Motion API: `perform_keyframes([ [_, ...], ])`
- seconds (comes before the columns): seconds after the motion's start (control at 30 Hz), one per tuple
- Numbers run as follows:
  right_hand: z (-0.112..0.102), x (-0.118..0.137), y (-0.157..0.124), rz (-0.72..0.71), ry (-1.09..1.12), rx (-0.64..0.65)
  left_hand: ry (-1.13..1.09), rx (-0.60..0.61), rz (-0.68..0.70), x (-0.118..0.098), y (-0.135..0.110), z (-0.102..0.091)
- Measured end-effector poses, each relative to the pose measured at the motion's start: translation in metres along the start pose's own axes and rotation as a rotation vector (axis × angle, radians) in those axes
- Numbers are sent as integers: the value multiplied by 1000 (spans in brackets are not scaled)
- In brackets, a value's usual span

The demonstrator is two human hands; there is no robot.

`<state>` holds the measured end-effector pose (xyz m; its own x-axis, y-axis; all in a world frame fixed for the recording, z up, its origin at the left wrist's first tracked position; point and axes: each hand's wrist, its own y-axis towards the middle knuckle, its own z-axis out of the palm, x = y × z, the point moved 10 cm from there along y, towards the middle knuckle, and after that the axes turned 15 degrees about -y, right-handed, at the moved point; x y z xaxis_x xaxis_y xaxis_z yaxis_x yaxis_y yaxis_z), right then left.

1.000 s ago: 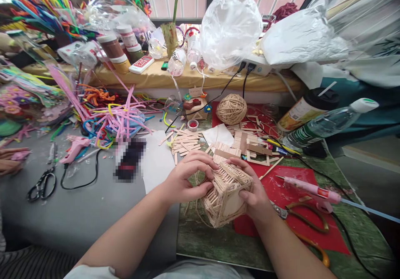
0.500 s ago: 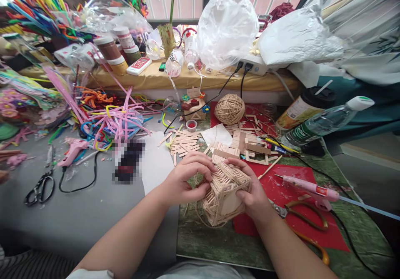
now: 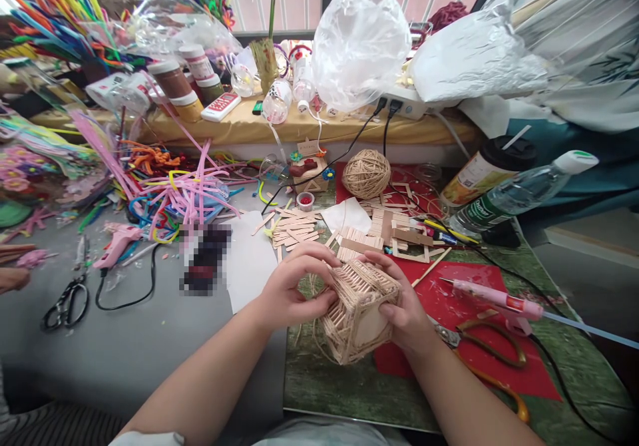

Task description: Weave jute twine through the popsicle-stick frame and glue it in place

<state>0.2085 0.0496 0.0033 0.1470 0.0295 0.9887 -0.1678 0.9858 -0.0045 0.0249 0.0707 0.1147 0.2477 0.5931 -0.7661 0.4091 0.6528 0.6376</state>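
Between my hands is a small box of wooden craft sticks wrapped in twine [image 3: 357, 306], tilted so that a pale flat panel faces me. My right hand [image 3: 407, 303] grips its right side, thumb on the near edge and fingers behind. At the upper left edge, my left hand [image 3: 304, 286] is closed in a pinch on the box; its fingertips are partly hidden. A loose strand of twine [image 3: 319, 346] loops below the left side. Behind the box lie craft sticks joined in panels [image 3: 362, 243], and a ball of twine [image 3: 367, 174] rests farther back.
To the right lie a pink glue gun [image 3: 499, 299] and brown-handled scissors [image 3: 492, 343] on red sheets [image 3: 529, 373]. A water bottle [image 3: 519, 193] and a cup [image 3: 479, 173] stand beyond. Black scissors [image 3: 67, 303] lie left, near another person's hand [image 3: 14, 279].
The box and both my hands stay in nearly the same place, with only a slight shift of my left fingers. The other person's hand at the far left reaches farther into view.
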Motion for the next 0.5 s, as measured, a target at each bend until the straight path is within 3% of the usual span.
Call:
perform_keyframes([
  [0.07, -1, 1, -1, -5, 7, -15, -22, -101, 5, 2, -4, -12],
  [0.13, 0, 1, -1, -9, -2, -17, -26, -129, 22, 1, -6, -17],
  [0.33, 1, 1, 0, -18, -6, 1, 25, 67, 56, -9, 3, 2],
  [0.5, -1, -1, 0, -33, -39, 2, 29, 82, 57, -12, 7, 6],
])
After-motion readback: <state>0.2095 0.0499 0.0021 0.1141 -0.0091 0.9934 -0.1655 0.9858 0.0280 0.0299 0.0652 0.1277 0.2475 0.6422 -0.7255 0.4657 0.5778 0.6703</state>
